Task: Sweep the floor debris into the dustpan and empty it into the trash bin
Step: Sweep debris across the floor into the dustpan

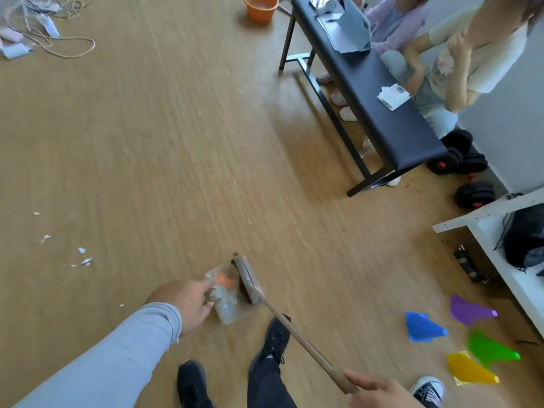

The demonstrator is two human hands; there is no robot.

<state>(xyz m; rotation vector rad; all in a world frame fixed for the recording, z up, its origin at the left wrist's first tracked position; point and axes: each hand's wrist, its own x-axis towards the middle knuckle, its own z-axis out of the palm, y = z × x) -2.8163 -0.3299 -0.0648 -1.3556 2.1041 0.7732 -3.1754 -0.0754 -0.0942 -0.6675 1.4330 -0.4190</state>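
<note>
Gripping the dustpan (226, 298) with my left hand (185, 304), right hand (376, 390) curled round the broom (294, 328) stick. If I tip the pan, the orange bit (225, 279) could slide back out.

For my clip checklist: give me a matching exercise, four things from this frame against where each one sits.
Things:
1. dustpan
2. orange bucket
3. paper scraps
4. dumbbells

Places:
A. floor at the far end of the black bench
B. held by the left hand, against the broom head
C. floor by the wall, at the near end of the bench
D. loose on the floor at far left

Pairs: 1-B, 2-A, 3-D, 4-C
</note>
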